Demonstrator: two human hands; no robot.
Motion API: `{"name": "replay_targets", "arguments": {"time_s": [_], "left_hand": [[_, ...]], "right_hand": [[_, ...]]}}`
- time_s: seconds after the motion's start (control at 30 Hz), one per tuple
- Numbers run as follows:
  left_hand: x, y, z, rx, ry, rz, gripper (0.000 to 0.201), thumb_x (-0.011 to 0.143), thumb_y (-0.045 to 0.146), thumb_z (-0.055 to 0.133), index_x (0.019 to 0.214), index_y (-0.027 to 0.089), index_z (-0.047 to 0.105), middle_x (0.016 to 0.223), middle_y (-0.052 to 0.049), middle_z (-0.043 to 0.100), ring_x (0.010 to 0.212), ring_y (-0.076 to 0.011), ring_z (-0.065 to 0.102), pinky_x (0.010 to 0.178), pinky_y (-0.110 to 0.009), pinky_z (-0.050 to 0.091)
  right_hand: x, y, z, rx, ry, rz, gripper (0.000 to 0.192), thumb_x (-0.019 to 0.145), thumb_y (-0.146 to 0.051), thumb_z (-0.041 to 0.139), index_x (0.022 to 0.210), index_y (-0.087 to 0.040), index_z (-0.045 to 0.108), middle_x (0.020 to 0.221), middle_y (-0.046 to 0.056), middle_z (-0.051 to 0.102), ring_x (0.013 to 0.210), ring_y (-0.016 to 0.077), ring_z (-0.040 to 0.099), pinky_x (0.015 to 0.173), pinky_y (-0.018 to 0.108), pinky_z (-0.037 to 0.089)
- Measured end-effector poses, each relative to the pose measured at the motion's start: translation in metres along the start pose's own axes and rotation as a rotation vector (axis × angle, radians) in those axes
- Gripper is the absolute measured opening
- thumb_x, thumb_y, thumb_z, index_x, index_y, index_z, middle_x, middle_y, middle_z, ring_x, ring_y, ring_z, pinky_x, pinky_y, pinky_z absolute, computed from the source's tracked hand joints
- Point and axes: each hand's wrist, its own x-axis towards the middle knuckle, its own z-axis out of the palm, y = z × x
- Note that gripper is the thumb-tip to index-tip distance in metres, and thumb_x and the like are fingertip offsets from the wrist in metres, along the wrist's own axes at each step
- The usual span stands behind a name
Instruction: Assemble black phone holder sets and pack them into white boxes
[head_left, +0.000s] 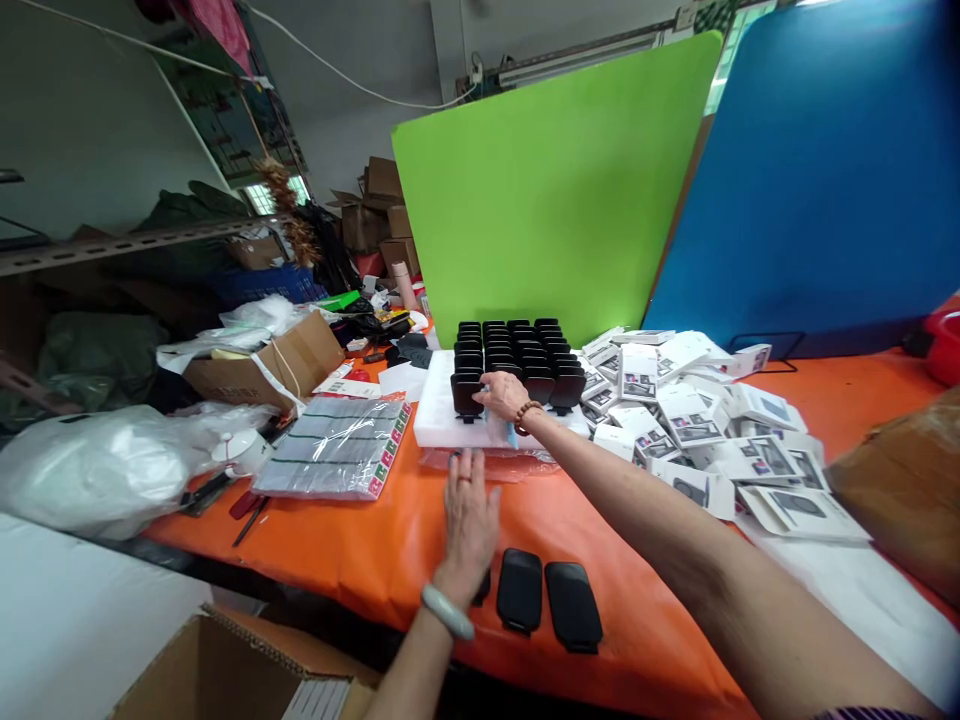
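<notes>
Your right hand (504, 397): fingers bent at the front row of black pieces (532, 360); whether it grips one, you cannot tell.
Your left hand (471, 515): fingers extended, seemingly holding nothing, over the orange surface (405, 540).
Foam tray (435, 430): white, bearing the upright rows ahead of you.
Flat pieces (519, 590): two in full view near you, another partly hidden by your left wrist.
White boxes (686, 415): heaped right of the tray.

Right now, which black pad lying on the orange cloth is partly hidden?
The leftmost pad, partly hidden behind the left wrist; the middle pad and right pad show whole.
</notes>
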Motion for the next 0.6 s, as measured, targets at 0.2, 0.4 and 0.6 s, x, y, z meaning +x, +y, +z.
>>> {"name": "replay_targets", "arguments": {"time_s": [0.2, 0.4, 0.6], "left_hand": [[0.063, -0.020, -0.005, 0.060, -0.008, -0.056, 0.062, 0.077, 0.009, 0.050, 0.138, 0.011, 0.042, 0.154, -0.018, 0.028, 0.145, -0.0334, 0.012, 0.115, -0.055, 0.009], [0.065, -0.016, -0.011, -0.162, 0.024, -0.163, 0.047, 0.080, 0.018, 0.053, 0.126, 0.011, 0.055, 0.148, -0.018, 0.041, 0.143, -0.0345, 0.020, 0.116, -0.052, 0.010], [0.017, 0.041, -0.030, -0.624, -0.157, -0.281, 0.062, 0.097, 0.049, 0.015, 0.117, 0.011, 0.059, 0.111, -0.018, 0.067, 0.103, -0.0299, 0.065, 0.086, -0.047, 0.051]], "right_hand": [[-0.005, -0.002, -0.012, 0.092, 0.063, -0.030, 0.023, 0.078, -0.029, 0.063, 0.096, -0.018, 0.070, 0.096, 0.008, 0.071, 0.094, 0.0229, 0.062, 0.075, 0.028, 0.044], [-0.025, -0.013, -0.070, 0.470, 0.076, -0.034, 0.023, 0.079, -0.035, 0.059, 0.088, -0.015, 0.063, 0.076, 0.003, 0.066, 0.066, 0.0155, 0.060, 0.058, 0.024, 0.045], [-0.110, 0.025, -0.099, 1.005, -0.261, 0.224, 0.028, 0.058, -0.031, 0.077, 0.064, -0.017, 0.053, 0.056, 0.000, 0.057, 0.047, 0.0116, 0.051, 0.044, 0.023, 0.041]]}}
